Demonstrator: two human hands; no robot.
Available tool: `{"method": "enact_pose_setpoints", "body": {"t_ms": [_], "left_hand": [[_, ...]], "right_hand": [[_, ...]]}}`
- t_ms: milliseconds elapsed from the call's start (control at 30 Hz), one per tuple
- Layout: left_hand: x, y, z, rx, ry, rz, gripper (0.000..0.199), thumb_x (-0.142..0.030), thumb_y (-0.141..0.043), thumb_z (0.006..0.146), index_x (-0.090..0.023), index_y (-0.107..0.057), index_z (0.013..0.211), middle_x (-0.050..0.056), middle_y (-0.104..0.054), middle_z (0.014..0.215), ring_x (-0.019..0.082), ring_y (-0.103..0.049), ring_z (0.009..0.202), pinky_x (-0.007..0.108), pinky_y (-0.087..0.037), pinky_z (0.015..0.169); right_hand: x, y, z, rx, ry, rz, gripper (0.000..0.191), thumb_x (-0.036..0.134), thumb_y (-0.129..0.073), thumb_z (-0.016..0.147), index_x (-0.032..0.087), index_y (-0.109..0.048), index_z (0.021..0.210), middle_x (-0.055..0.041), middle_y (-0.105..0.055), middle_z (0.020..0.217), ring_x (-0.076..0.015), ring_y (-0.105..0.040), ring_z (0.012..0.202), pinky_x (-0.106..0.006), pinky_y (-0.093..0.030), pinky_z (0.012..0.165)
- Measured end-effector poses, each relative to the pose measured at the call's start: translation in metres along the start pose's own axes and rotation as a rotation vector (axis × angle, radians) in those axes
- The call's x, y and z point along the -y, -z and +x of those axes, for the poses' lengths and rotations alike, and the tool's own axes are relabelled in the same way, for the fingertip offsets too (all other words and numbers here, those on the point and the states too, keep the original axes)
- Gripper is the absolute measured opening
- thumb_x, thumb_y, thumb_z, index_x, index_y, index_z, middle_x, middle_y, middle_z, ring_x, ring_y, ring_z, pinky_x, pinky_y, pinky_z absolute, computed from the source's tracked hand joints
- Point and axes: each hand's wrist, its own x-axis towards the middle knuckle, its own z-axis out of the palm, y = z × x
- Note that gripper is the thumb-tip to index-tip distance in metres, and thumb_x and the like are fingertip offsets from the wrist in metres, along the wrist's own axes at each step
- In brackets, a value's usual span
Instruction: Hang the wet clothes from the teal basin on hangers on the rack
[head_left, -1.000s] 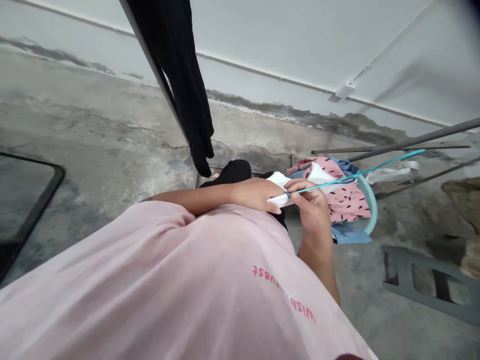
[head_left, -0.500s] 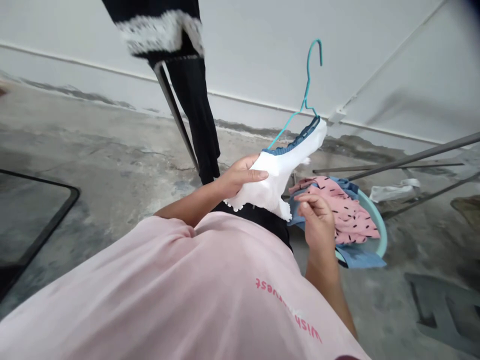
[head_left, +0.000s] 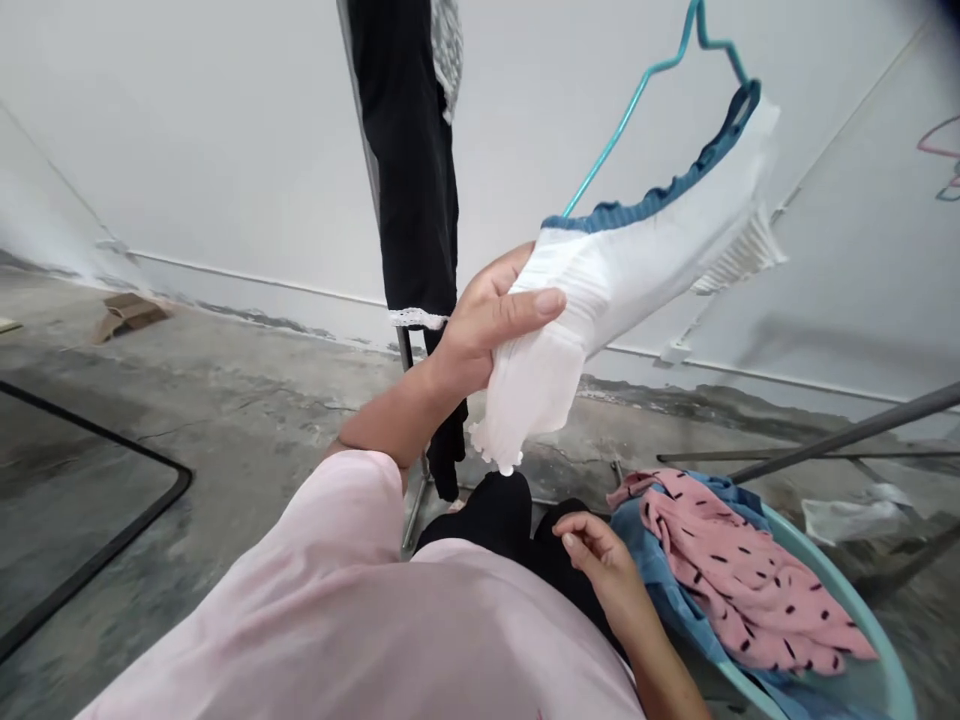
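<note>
Brown cardboard [head_left: 129,314] lies on the grey floor [head_left: 255,420] near the white wall [head_left: 225,150], beyond a black frame [head_left: 90,427]

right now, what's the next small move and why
I'd probably raise the right hand to steady the far side of the white garment: the left hand grips only the near side, the far side extends unsupported by a hand, and the right hand looks empty.

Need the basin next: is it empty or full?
Partly full: pink cloth and blue cloth lie in the basin, with part of its inside bare.
</note>
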Motion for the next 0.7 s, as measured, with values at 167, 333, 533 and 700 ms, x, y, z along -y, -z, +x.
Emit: {"method": "enact_pose_setpoints", "body": {"t_ms": [167,333,533,700], "left_hand": [[-0.035,0.001,0.021,-0.113,-0.123,0.090,0.053,-0.059,-0.032,0.101,-0.018,-0.063,0.110,0.000,-0.062,0.093,0.022,-0.070,0.099,0.027,-0.051,0.070],[-0.058,-0.003,0.051,0.044,-0.247,-0.244,0.017,-0.015,-0.045,0.100,-0.011,-0.056,0.087,-0.004,-0.053,0.071,0.003,-0.057,0.061,0.016,-0.043,0.060],[-0.062,-0.012,0.113,0.047,-0.264,-0.131,0.030,-0.026,-0.048,0.101,-0.010,-0.048,0.075,-0.004,-0.043,0.066,0.002,-0.057,0.065,0.017,-0.046,0.070],[-0.053,-0.018,0.149,0.128,-0.234,0.317,0.067,-0.046,-0.009,0.096,-0.004,-0.045,0.059,0.002,-0.050,0.073,0.016,-0.068,0.098,0.023,-0.048,0.076]], "right_hand": [[-0.006,-0.002,-0.001,-0.001,-0.018,-0.036,0.055,0.070,-0.069,0.073,0.017,-0.068,0.088,-0.0061,-0.059,0.088,-0.0126,-0.046,0.069,-0.023,-0.038,0.061],[-0.011,-0.004,-0.002,0.028,-0.004,-0.042,0.055,0.070,-0.070,0.073,0.018,-0.069,0.088,-0.0052,-0.059,0.086,-0.0122,-0.046,0.068,-0.023,-0.040,0.062],[-0.014,-0.009,-0.004,0.066,0.011,-0.012,0.052,0.068,-0.069,0.076,0.016,-0.068,0.085,-0.0048,-0.058,0.084,-0.0114,-0.044,0.068,-0.021,-0.037,0.060],[-0.014,-0.009,-0.007,0.092,0.024,-0.013,0.048,0.064,-0.069,0.079,0.016,-0.068,0.086,-0.0038,-0.056,0.081,-0.0109,-0.043,0.067,-0.022,-0.037,0.061]]}}
